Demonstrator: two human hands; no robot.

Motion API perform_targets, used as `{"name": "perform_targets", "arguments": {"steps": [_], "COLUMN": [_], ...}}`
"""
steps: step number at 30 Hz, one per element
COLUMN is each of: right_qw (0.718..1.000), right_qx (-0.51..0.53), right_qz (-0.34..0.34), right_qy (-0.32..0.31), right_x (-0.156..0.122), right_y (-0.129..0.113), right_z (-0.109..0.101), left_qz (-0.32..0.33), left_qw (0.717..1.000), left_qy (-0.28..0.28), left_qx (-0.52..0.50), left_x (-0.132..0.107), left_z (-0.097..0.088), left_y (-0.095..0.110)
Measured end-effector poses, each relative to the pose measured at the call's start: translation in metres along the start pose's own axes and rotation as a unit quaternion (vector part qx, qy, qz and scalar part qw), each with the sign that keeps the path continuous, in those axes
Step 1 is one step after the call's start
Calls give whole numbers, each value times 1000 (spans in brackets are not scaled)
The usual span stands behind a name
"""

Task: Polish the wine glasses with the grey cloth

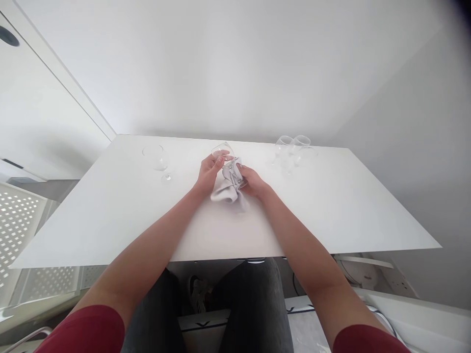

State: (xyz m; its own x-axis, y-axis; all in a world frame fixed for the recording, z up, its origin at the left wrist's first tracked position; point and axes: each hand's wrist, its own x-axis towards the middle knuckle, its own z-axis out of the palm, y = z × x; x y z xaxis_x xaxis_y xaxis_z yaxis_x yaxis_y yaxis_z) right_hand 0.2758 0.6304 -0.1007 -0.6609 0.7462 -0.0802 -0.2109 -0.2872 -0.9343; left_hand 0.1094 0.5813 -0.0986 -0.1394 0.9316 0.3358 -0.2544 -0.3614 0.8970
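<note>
Over the middle of the white table, my left hand (212,169) is closed around the bowl of a clear wine glass (223,148), which lies tilted with its bowl toward the far left. A pale grey cloth (228,189) is wrapped about the stem and foot end of that glass. My right hand (250,180) pinches the cloth against this end, its fingers partly hidden by the fabric. The lower part of the cloth hangs down toward the tabletop.
On the white table (117,215), a stemmed glass (156,159) stands at the left. Several more clear glasses (292,149) are grouped at the back right, hard to tell apart. A white wall (221,63) rises behind the table. White perforated baskets (18,220) are at the lower left.
</note>
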Motion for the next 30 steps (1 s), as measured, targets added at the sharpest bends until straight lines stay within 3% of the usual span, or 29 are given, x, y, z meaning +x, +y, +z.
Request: {"name": "perform_targets", "arguments": {"steps": [3,5,10,15,16,18,20,22,26,30], "right_qw": [997,993,973,951,952,971,992,999,998,1000], "right_qx": [-32,-89,-159,-9,28,71,69,52,45,29], "right_qz": [10,-34,-150,-180,-181,-152,-78,-9,36,5], "right_qy": [-71,-64,68,250,244,168,64,4,2,-7], "right_x": [-4,-3,8,15,15,13,9,5,-1,1], "right_y": [-4,-5,1,1,0,-1,-1,0,-1,-3], "right_z": [0,2,0,-10,-9,-4,1,3,-6,-6], "left_qz": [0,7,30,11,7,3,-4,-19,-25,-25], "left_qw": [1000,999,993,991,992,996,997,996,995,994], "left_qy": [-1,26,83,100,97,82,74,82,97,108], "left_qx": [3,24,76,88,75,36,2,-16,-18,-14], "left_x": [2,2,1,1,2,4,4,5,5,5], "left_z": [-1,-2,0,-1,-1,-2,-3,-2,-1,-1], "left_y": [-1,-1,1,1,0,-1,-1,1,5,5]}}
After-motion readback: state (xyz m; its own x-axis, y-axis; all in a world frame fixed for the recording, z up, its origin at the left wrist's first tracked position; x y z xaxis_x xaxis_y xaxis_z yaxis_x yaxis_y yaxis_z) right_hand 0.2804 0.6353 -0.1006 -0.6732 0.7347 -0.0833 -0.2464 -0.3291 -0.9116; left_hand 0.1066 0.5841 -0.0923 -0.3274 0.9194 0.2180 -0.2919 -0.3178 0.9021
